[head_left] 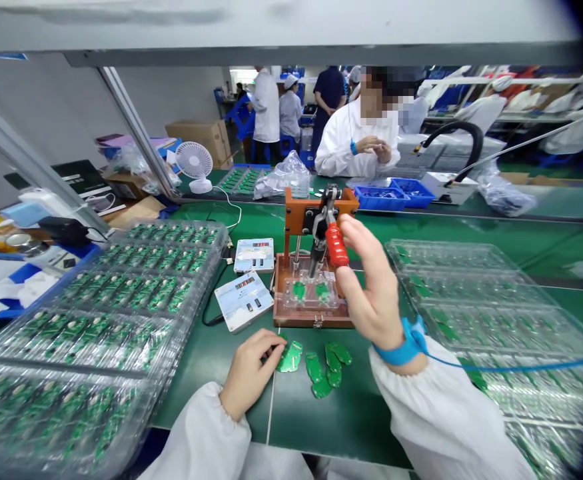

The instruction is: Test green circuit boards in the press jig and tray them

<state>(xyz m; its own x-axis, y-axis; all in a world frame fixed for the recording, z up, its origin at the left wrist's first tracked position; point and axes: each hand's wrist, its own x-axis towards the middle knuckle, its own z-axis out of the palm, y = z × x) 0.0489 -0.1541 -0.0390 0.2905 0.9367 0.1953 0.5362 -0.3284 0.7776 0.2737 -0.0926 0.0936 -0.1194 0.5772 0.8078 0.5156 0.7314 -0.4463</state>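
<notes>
My right hand (374, 290) has thumb and fingers around the red handle (338, 245) of a toggle clamp on a small test fixture (316, 319). Two green circuit boards (322, 291) lie under the fixture's clear plate. Low on the green mat, my left hand (252, 365) is closed, its fingertips pinching the edge of a green circuit board that they partly hide. Touching or just beside those fingertips is another green board (291, 358). Several more loose green boards (332, 363) lie overlapping in front of the fixture.
Left stands a stack of clear trays (136, 287) full of boards; at right, clear trays (471, 280) hold fewer boards. Two white display boxes (244, 300) with cables sit left of the fixture. Beyond are a fan (194, 163), blue bins (381, 197) and a co-worker (358, 140). A blue wrist cord (521, 367) trails right.
</notes>
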